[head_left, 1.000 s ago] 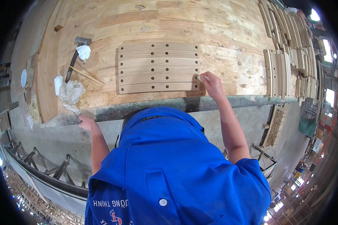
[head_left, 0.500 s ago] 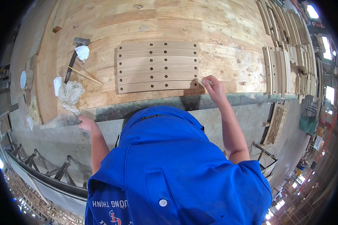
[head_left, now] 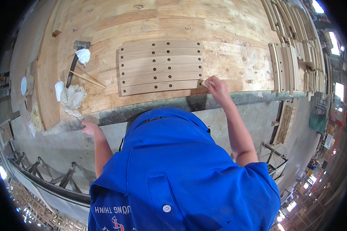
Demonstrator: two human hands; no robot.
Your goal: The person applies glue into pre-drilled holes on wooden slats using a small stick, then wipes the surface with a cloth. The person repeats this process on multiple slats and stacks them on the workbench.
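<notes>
My right hand is closed on a small pale piece of cloth or pad, pressed at the near right corner of a set of wooden slats. Several slats lie side by side on the workbench, with dark round holes at the ends and near the middle. My left hand rests at the bench's front edge with its fingers apart, and I see nothing in it. Just beyond it lies a crumpled off-white rag.
A hammer with a dark handle, a white crumpled wad and a thin wooden stick lie at the left. A white cup stands farther left. Stacked wooden strips fill the right side.
The view has shifted slightly. My right hand with the pale piece is a little closer to the slats' corner hole; my left hand has hardly moved.
</notes>
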